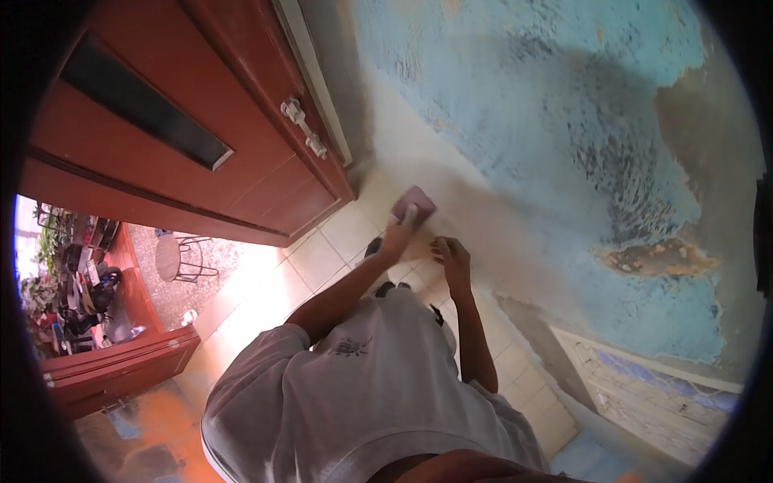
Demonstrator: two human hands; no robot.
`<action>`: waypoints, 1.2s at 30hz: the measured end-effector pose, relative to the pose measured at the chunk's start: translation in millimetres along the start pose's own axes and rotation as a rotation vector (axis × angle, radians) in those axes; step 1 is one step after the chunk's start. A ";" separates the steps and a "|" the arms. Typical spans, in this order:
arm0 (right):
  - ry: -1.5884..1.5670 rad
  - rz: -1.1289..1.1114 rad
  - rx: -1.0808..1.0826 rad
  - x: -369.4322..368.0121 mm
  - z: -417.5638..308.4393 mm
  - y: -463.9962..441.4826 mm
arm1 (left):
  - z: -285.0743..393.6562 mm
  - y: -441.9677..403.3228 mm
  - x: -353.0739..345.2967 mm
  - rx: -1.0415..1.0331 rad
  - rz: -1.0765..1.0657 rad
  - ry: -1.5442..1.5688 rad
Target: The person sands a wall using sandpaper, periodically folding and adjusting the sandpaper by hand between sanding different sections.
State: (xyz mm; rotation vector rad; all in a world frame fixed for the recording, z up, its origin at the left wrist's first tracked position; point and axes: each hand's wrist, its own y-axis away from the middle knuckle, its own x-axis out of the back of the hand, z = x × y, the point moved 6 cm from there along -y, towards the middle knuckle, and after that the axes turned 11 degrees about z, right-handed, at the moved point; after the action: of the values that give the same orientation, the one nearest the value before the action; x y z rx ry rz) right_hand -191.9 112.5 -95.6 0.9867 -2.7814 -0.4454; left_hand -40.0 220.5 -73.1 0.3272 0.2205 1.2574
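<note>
- left hand [397,233] grips a mauve block [417,197] near the patchy blue wall [515,121];
- right hand [453,256] near it, loosely curled, half open;
- red door [193,105] on the left

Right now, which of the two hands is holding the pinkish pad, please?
The left hand holds the pinkish pad; no object shows in the right hand.

The left arm [342,296] reaches forward and inward from the shoulder, its left hand [397,233] closed in a grip with the thumb extended along the top. The right arm [475,334] stretches forward, and the right hand [453,259], fingers loosely bent toward the left, hangs near the other, not touching it.
</note>
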 end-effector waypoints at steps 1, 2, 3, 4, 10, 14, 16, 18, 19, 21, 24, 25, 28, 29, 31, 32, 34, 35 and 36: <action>0.011 0.000 0.018 3.9 -8.4 -5.0 | 22.9 -26.2 4.9 -0.124 0.104 -0.029; 0.012 0.098 0.096 13.0 -25.3 -8.4 | 45.2 -51.1 9.9 -0.243 0.216 -0.071; 0.008 0.198 0.176 19.5 -41.5 -13.7 | 39.7 -104.9 6.8 -0.503 0.351 0.077; 0.017 0.234 0.234 26.0 -52.8 -21.0 | 64.5 -150.3 2.0 -0.568 0.381 0.048; 0.028 0.547 0.636 10.4 -179.8 -41.3 | 265.1 -198.2 -94.7 -0.517 0.286 0.335; 0.201 0.744 0.944 -21.3 -232.1 -47.3 | 249.0 -144.4 -153.0 -0.982 0.237 0.310; 0.508 0.862 1.082 -39.3 -247.9 -46.3 | 290.7 -184.1 -128.5 -0.973 0.229 0.329; 0.508 0.823 1.049 -47.4 -253.2 -55.2 | 360.9 -243.9 -92.4 -0.952 0.228 0.354; 0.503 0.771 1.005 -54.7 -250.7 -58.9 | 387.5 -266.3 -78.7 -0.945 0.224 0.356; 0.512 0.779 0.978 -66.6 -251.3 -68.4 | 402.5 -254.0 -72.1 -1.000 0.254 0.328; 0.539 0.820 0.964 -72.1 -248.0 -90.7 | 341.8 -213.7 -99.5 -1.041 0.168 0.267; 0.555 0.845 0.959 -74.4 -242.7 -97.6 | 297.9 -203.4 -115.1 -1.069 0.074 0.239; 0.600 0.881 0.924 -75.1 -233.4 -112.4 | 290.9 -213.4 -105.8 -1.232 0.098 0.061; 0.605 0.880 0.928 -73.3 -234.2 -113.4 | 309.4 -225.1 -98.6 -1.397 0.163 0.022; 0.637 0.867 0.934 -72.4 -232.9 -111.5 | 398.5 -259.5 -64.3 -1.240 0.197 0.139; 0.635 0.867 0.923 -71.0 -231.2 -111.1 | 432.9 -270.1 -53.4 -1.259 0.237 0.141; 0.653 0.846 0.934 -69.9 -230.9 -112.6 | 456.8 -267.2 -53.9 -1.252 0.265 0.172; 0.648 0.852 0.928 -70.3 -230.9 -113.0 | 461.5 -262.4 -54.2 -1.243 0.303 0.215; 0.643 0.863 0.922 -71.9 -231.3 -114.4 | 442.7 -250.6 -63.5 -1.267 0.297 0.178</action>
State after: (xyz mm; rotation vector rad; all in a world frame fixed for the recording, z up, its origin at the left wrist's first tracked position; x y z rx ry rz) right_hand -12.7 21.7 81.6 -0.1114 -2.3808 1.1115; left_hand 315.2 38.5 248.6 -0.8698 -0.5010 1.4784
